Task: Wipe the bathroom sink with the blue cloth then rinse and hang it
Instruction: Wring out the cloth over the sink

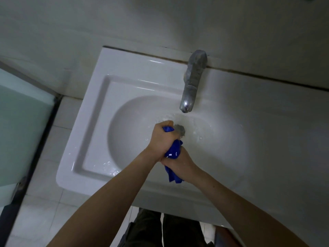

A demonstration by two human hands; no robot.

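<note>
A wet blue cloth (pixel 173 150), twisted into a roll, is held over the bowl of the white sink (pixel 92 111). My left hand (pixel 162 138) grips its far end just beside the metal drain (pixel 180 130). My right hand (pixel 179 163) grips its near part, and the cloth's loose tail hangs out below that hand. The two hands touch each other around the roll. The grey metal faucet (pixel 193 81) stands at the back of the sink, its spout above the drain. Water lies in the bowl around the drain.
A tiled wall (pixel 160 20) rises behind the sink. To the left stands a frosted glass panel (pixel 21 122) with a dark frame. Pale floor tiles (pixel 41 211) lie below the sink's left side. My dark trousers (pixel 165 229) show under the front rim.
</note>
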